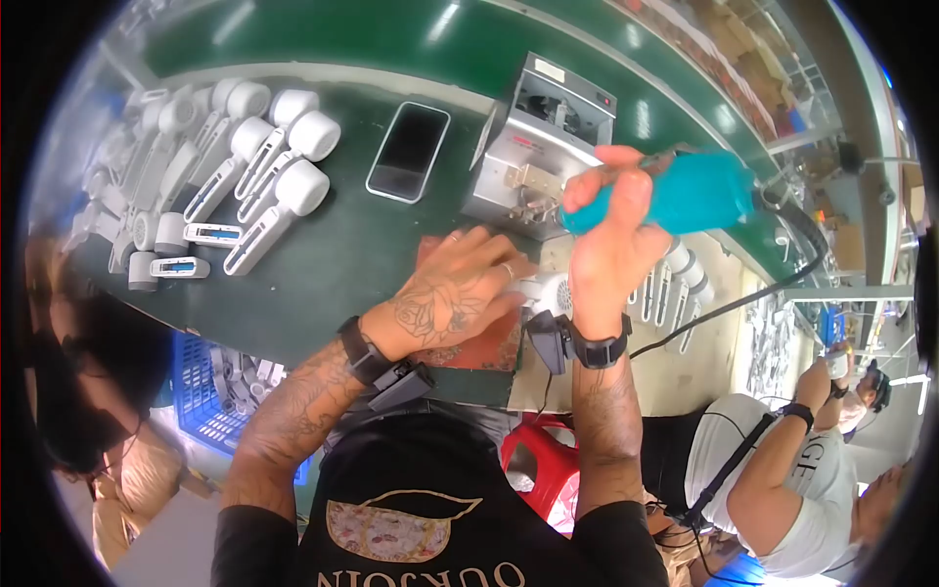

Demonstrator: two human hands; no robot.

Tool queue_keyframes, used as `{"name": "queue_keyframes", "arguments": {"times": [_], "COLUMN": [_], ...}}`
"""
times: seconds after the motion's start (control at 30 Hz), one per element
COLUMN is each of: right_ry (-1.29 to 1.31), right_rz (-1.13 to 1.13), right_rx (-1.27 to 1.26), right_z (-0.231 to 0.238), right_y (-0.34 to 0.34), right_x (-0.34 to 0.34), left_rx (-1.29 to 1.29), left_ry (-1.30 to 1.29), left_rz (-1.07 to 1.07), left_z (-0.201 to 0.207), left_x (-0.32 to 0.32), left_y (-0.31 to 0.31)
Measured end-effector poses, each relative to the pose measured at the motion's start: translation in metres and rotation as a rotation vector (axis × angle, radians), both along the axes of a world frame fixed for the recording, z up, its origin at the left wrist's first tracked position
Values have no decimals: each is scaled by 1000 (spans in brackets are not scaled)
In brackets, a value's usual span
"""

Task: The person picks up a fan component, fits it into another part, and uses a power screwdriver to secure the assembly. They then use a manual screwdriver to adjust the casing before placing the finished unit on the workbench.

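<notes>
My right hand (618,230) is wrapped round a teal electric screwdriver (699,191), held about level. Its tip end points at the front of a grey metal screw feeder (523,147). My left hand (460,293) rests over a reddish-brown mat (474,342), its fingers closed on a white handheld fan (554,291). Only part of that fan shows, with its round grille beside my right wrist; the rest is hidden by my hands.
Many similar white fans (303,188) lie grouped at the left of the green table (333,293). A phone (411,152) lies near the feeder. More fans (690,274) stand right, past the screwdriver's black cable (758,287). A blue basket (201,391) sits below; co-workers (782,470) sit nearby.
</notes>
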State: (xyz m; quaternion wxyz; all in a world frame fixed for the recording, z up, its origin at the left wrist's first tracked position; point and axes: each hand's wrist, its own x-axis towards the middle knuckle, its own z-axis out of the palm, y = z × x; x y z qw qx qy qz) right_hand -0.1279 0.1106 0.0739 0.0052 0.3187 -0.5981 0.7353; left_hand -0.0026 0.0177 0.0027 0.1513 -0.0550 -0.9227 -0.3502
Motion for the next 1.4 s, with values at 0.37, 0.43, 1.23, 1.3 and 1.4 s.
{"name": "queue_keyframes", "arguments": {"times": [0.37, 0.43, 1.23, 1.3, 1.4], "right_ry": [-5, -40, -145, -110, -116], "right_rz": [40, 64, 97, 158, 174], "right_rx": [64, 53, 86, 28, 17], "right_z": [-19, -14, -31, -32, -32], "right_y": [-20, -19, 60, 58, 53], "right_x": [-12, -3, 39, 37, 37], "left_rx": [4, 9, 18, 17, 1], "left_ry": [50, 32, 37, 12, 16], "left_rz": [41, 41, 80, 74, 76], "left_z": [2, 3, -2, 3, 2], "left_x": [2, 4, 3, 2, 1], "left_y": [3, 1, 5, 5, 2]}}
